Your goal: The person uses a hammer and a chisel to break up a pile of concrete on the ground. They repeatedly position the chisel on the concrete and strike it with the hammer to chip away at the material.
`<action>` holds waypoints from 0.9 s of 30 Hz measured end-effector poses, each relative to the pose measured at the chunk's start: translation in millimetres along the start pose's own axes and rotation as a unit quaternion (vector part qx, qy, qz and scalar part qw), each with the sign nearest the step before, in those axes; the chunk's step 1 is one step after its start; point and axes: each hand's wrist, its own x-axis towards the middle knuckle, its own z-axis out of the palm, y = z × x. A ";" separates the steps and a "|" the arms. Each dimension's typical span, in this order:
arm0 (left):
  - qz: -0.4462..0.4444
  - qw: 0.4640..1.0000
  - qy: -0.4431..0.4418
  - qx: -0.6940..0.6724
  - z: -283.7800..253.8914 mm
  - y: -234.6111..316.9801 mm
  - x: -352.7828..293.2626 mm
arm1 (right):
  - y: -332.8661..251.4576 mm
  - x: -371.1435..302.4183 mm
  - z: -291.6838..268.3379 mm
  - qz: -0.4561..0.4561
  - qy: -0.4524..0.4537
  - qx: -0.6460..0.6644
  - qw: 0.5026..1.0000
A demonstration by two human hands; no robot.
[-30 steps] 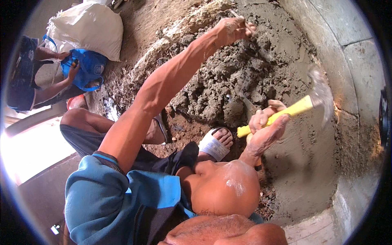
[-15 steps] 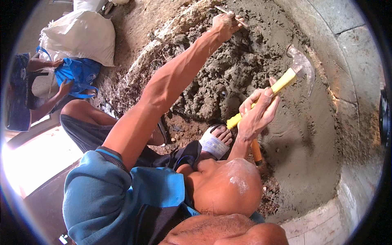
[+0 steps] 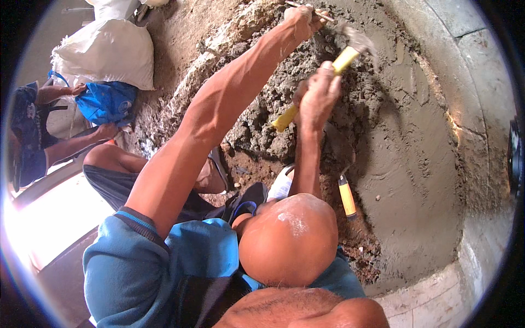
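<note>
My right hand (image 3: 318, 104) is wrapped round the yellow handle of a claw hammer (image 3: 345, 59), raised over the rough grey mortar (image 3: 273, 123). The hammer's metal head is a little smeared by motion. Far ahead, my left arm is stretched out, and my left hand (image 3: 298, 23) is closed round a thin pale rod (image 3: 324, 16) just above the mortar. The hammer head is close to the right of that hand, apart from it. Below my right forearm lies a tool with an orange-yellow handle (image 3: 346, 198), seemingly a trowel; its blade is hard to make out.
Smoothed wet mortar (image 3: 413, 202) spreads on the right, up to a curved grey tiled wall (image 3: 465, 93). At the left stands a white sack (image 3: 106, 49). A co-worker's hands (image 3: 106, 131) are near a blue bag (image 3: 106, 103). My sandalled foot (image 3: 281, 183) is beside the mortar.
My right hand has swung the hammer up and left, toward my left hand. The orange-yellow handle now shows more fully. The co-worker's lower hand has moved down off the blue bag.
</note>
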 end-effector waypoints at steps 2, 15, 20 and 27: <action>-0.005 1.000 -0.009 0.015 -26.0 -2.5 18.0 | -30.4 -11.6 -8.9 0.012 -0.010 0.167 0.986; -0.030 0.998 -0.056 0.027 -20.1 -11.7 20.2 | -1.1 0.1 -10.1 -0.041 -0.021 0.030 0.998; -0.007 0.999 -0.030 0.031 -21.2 -9.6 26.8 | -69.9 -12.5 -28.4 -0.154 0.197 0.253 0.935; -0.035 0.999 -0.018 0.026 -13.0 -16.1 15.2 | 8.4 -6.4 -10.5 0.054 -0.031 -0.010 0.998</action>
